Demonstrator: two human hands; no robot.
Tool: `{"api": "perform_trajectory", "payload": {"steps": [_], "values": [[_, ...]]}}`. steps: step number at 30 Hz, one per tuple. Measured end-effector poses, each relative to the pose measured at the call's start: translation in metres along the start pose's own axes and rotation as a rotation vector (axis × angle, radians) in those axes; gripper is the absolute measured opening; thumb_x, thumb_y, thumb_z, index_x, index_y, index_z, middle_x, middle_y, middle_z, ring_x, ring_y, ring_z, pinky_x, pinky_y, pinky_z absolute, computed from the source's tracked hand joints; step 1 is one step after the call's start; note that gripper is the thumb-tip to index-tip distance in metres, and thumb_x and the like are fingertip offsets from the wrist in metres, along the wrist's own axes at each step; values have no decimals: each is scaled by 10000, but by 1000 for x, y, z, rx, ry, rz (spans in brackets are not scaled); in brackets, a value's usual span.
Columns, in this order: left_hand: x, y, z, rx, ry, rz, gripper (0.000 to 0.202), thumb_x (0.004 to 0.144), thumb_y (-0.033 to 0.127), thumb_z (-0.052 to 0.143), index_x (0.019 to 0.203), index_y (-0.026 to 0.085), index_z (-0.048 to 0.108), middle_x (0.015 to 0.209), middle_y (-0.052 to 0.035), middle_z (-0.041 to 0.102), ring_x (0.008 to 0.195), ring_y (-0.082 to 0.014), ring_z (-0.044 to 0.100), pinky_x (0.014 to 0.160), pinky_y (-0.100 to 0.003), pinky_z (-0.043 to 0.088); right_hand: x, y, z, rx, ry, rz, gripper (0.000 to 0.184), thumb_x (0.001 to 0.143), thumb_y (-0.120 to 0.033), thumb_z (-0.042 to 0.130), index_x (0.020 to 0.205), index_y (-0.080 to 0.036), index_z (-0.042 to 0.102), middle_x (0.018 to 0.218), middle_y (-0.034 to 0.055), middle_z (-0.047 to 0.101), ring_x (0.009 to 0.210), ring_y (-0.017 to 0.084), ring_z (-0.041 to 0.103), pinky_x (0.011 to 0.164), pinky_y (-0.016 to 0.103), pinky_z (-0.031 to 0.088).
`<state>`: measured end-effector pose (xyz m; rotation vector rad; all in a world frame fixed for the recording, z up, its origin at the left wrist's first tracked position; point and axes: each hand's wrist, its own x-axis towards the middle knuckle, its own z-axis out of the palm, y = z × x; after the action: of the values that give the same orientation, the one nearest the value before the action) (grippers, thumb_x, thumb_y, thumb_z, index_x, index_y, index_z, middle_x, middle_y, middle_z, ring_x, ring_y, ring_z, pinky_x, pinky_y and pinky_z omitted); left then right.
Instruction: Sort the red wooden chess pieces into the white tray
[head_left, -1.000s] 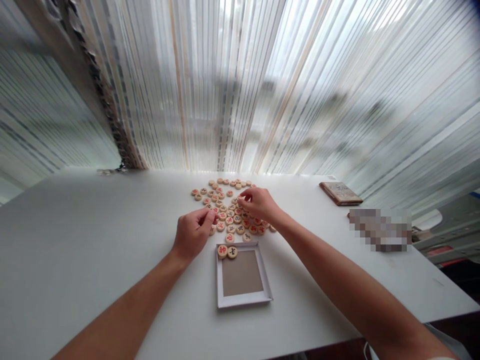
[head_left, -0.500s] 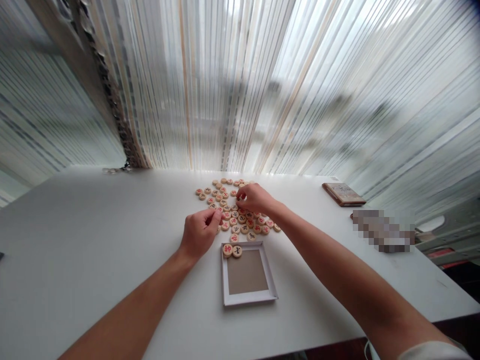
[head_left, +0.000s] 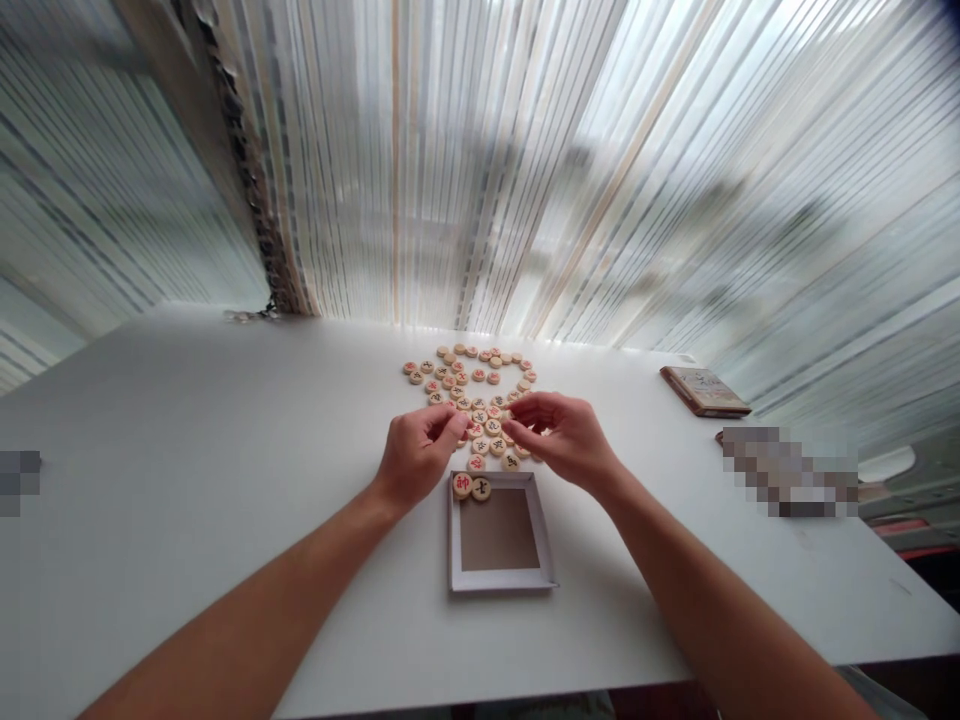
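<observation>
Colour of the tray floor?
The tray floor is grey-brown, bordered in white; best seen in the head view.

The worktop (head_left: 225,550) carries a cluster of round discs (head_left: 481,447), many marked with red or black characters. The left hand (head_left: 416,450) and right hand (head_left: 570,437) are over the cluster's near part (whether either grips a disc is unclear). At the near side lies a shallow tray (head_left: 499,530); one red-marked disc (head_left: 463,486) and one black-marked disc (head_left: 481,489) occupy its far-left corner. A striped curtain (head_left: 450,200) hangs behind.
</observation>
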<state>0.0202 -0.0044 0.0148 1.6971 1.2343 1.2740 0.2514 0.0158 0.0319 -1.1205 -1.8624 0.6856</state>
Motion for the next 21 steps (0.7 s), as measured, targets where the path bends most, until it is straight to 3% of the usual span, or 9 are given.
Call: {"api": "perform_trajectory", "payload": {"steps": [4,10,15,21], "values": [[-10,11,9,-120,-84,-22,320,962,422,639,817,168,769,745,-47,750,654,-171,664,627,-268,541,-25,-6,10,121,22,-40,303,871,-433,874,1028,-181,816,860,75,816,718,188,744,655,308,614],[-17,27,16,-322,-167,-104,192,894,350,774,930,165,810,836,-64,808,724,-185,743,621,-265,595,-31,-13,15,472,-84,15,303,871,-378,902,1116,-208,849,828,48,802,730,173,726,654,298,605],[-17,37,14,-390,-123,-194,148,839,307,835,881,167,813,772,-53,815,621,-170,734,544,-257,602,-30,-19,14,666,-74,120,384,756,-346,998,1074,-205,834,819,33,803,730,170,745,671,291,639],[-19,39,15,-396,-72,-191,99,838,269,838,889,185,826,798,-44,825,681,-187,772,578,-258,641,-31,-23,14,820,-66,238,381,679,-356,1045,967,-209,842,890,51,842,823,218,809,771,343,707]]}}
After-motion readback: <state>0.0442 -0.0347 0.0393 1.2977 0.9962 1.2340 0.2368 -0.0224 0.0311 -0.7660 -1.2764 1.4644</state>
